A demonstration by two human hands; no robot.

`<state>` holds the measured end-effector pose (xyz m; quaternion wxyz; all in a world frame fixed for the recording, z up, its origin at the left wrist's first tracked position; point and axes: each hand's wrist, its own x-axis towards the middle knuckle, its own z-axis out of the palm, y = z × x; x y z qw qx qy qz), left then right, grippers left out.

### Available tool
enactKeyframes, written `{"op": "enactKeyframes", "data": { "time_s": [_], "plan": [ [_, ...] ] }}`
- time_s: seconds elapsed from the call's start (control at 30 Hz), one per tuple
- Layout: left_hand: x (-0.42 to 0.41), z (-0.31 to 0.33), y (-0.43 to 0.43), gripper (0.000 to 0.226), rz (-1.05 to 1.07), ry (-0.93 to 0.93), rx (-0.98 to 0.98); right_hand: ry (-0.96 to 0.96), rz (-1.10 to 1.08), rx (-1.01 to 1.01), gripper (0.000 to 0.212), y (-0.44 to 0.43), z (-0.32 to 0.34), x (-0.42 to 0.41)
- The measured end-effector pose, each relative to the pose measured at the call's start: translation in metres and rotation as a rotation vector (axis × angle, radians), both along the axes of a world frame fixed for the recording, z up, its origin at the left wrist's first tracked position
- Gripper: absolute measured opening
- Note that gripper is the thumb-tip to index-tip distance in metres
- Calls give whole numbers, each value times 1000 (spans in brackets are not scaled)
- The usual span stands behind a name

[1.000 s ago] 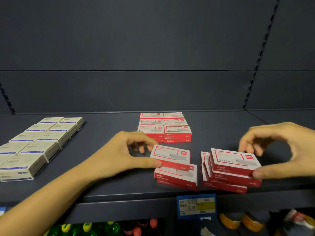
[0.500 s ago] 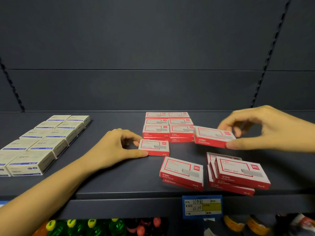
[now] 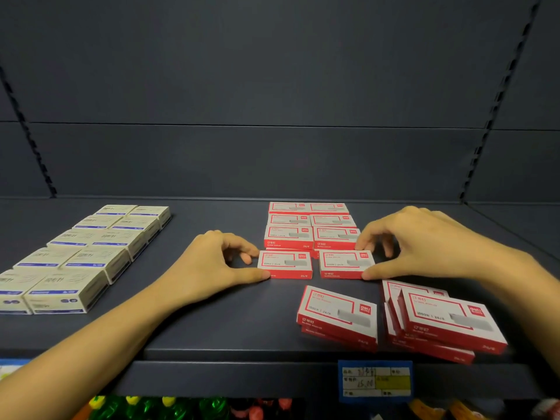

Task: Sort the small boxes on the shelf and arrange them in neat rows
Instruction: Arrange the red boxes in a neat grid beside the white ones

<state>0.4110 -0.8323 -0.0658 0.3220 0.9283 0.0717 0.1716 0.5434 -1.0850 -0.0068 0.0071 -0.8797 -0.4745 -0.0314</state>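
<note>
The shelf (image 3: pixel 212 334) lies bare from centre to its 6 o'clock edge. Red-and-white rows (image 3: pixel 309 228) sit at 12 o'clock. Askew stacks (image 3: pixel 439 322) crowd the 4 o'clock edge. The left hand (image 3: pixel 209 268) pinches the left box (image 3: pixel 285 262), the right hand (image 3: pixel 424 247) the right box (image 3: pixel 345 262), narrowly apart, fronting those rows.

we see a blue-framed price tag (image 3: pixel 375 381) with a yellow patch on the front lip, green and red wrapped goods (image 3: pixel 169 409) on the level below, blurred orange items (image 3: pixel 433 413) at lower right, and a dark back panel (image 3: pixel 272 86) flanked by slotted uprights (image 3: pixel 497 110).
</note>
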Motion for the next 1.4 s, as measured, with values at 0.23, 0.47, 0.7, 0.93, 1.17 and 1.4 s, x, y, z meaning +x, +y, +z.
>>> {"op": "enactKeyframes", "data": {
  "time_s": [0.23,0.47,0.7,0.93,1.17,1.4],
  "plan": [
    [4,0,-4,26,-29,-4,-5,-23,4,12,44,0,-7,4],
    [5,1,-6,58,-29,4,-4,-19,-19,26,46,1,-9,3],
    [-3,5,-14,36,75,-83,100,77,26,93,54,-7,-5,1],
    [-19,16,-32,44,-338,-27,-75,262,136,261,46,-47,9,-8],
    [-17,15,-43,44,-484,94,-24,368,181,214,41,-78,13,-24],
    [-15,16,-42,36,-512,91,-52,349,152,181,58,-92,13,-31]
  ]
}}
